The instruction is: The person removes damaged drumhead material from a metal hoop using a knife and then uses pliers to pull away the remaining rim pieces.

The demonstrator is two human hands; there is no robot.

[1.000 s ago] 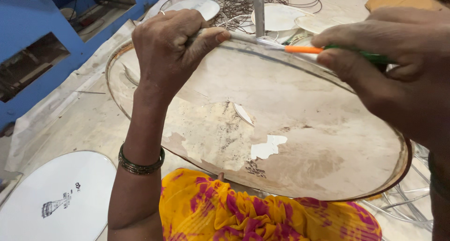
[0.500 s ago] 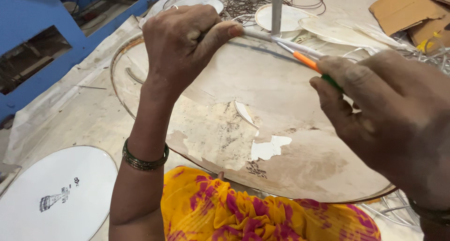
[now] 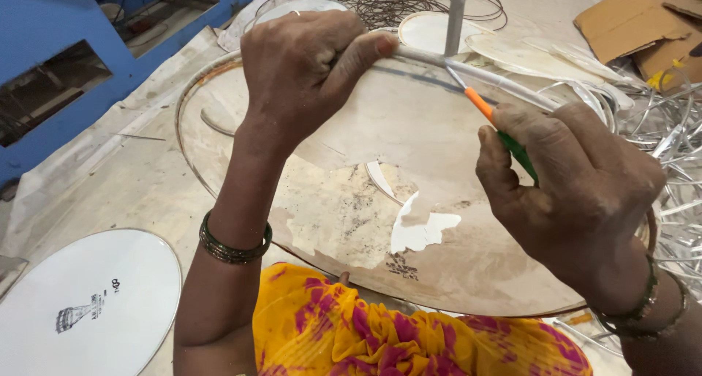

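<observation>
A large round drum-like frame [image 3: 351, 222] with a worn tan skin is held across the lap, over yellow and pink patterned cloth [image 3: 380, 336]. The far rim is clamped by the left hand [image 3: 303, 69], grip closed, thumb pressed along a whitish tube-like strip [image 3: 475, 73] laid on the rim. A thin tool with an orange and green handle [image 3: 497, 127] is gripped by the right hand [image 3: 570, 193], fingers closed around it; its metal tip is set against the strip just right of the left thumb. Torn patches are seen in the skin near its middle, with a white flake [image 3: 420, 230] peeling up.

The frame's near edge is hidden by the cloth; its right edge is covered by the right wrist. To the left, open pale floor sheeting [image 3: 110, 171] is seen, with a white round disc [image 3: 88, 303] lying apart from the frame and carrying a small dark print. Beyond the far rim, coiled wire rings [image 3: 380, 0], more pale discs [image 3: 428, 29] and an upright metal rod [image 3: 457, 10] are crowded. Cardboard pieces [image 3: 629, 25] and tangled shiny strips [image 3: 673, 127] lie at the right. No containers are made out.
</observation>
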